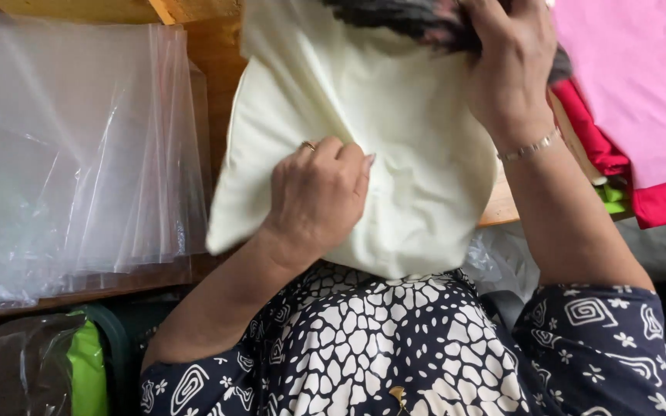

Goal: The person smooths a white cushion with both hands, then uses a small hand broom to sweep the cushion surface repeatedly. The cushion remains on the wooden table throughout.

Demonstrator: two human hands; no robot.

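A cream-coloured cloth [402, 115] hangs in front of me, held up over the wooden table edge. My left hand [317, 192] pinches a fold of it near the middle, a ring on one finger. My right hand [510, 65], with a thin bracelet at the wrist, grips the cloth's top together with a dark patterned fabric [410, 19]. Below, my dark blue and white patterned dress [395, 347] fills the lower view.
A stack of clear plastic bags [71, 146] lies on the wooden table [217, 54] at the left. Folded pink and red fabrics [641, 85] are piled at the right, with a green piece [614, 196] beneath. A green item in plastic [86, 370] sits lower left.
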